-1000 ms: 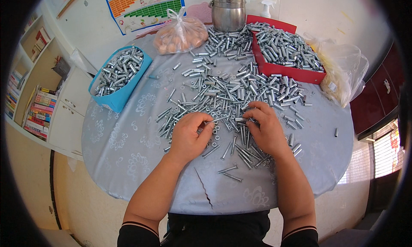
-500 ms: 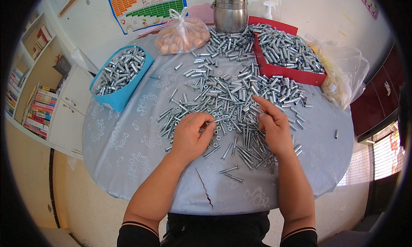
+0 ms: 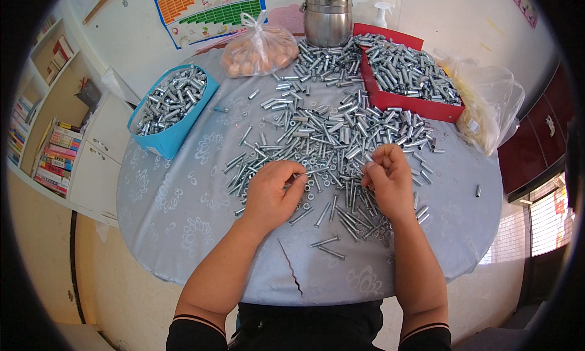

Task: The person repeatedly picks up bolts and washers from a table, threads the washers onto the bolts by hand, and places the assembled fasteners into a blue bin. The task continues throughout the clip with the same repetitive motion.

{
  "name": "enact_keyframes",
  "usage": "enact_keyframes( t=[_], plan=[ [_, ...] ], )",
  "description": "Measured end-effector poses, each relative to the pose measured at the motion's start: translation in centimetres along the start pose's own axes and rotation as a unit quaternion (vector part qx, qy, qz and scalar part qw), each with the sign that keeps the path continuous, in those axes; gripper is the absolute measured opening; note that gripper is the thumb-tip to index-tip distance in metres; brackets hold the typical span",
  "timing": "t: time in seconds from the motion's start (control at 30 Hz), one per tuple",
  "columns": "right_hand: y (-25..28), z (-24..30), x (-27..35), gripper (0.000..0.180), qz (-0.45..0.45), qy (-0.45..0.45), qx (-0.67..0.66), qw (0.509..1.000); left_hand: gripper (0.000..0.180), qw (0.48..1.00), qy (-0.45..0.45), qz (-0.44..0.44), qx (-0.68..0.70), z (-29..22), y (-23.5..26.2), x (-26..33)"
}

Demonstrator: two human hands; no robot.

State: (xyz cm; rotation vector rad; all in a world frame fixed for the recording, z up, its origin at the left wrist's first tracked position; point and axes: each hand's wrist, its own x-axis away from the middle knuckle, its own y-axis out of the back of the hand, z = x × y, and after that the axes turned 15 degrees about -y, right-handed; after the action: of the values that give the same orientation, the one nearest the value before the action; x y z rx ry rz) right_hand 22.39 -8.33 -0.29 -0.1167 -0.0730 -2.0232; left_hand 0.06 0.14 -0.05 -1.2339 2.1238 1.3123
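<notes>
Bolt (image 3: pixel 318 169) pinched in left hand (image 3: pixel 273 191) points toward right hand (image 3: pixel 392 181), pinching a metal piece (image 3: pixel 368 158).

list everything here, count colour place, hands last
bolts: many, silver, central pile
blue box: 1, blue, left of pile
red box: 1, red, far right
metal sleeves: many, silver, pile, both boxes
lidded pot: 1, silver, far edge
bags: 2, clear, beside pot and red box
spray bottle: 1, white, by pot
tablecloth: 1, grey, under pile
wall chart: 1, multicoloured, upper left
bookcase: 1, white, left
books: several, multicoloured, left
cabinet: 1, dark red, right
left hand: 1, over pile, holding bolt
right hand: 1, over pile, pinching metal piece
</notes>
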Motion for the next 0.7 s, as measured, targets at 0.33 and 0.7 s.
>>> enact_keyframes(
  t=[0.33, 0.7],
  plan=[
    [-1.4, 1.5, 0.8, 0.018, 0.045, -0.044, -0.107, 0.992, 0.009, 1.0, -0.002, 0.006, 0.008, -0.3, 0.1, -0.1],
    [-1.2, 0.8, 0.9, 0.015, 0.085, -0.014, -0.023, 0.996, 0.009, 1.0, -0.007, 0.008, 0.003, -0.2, 0.0, 0.0]
  ],
)
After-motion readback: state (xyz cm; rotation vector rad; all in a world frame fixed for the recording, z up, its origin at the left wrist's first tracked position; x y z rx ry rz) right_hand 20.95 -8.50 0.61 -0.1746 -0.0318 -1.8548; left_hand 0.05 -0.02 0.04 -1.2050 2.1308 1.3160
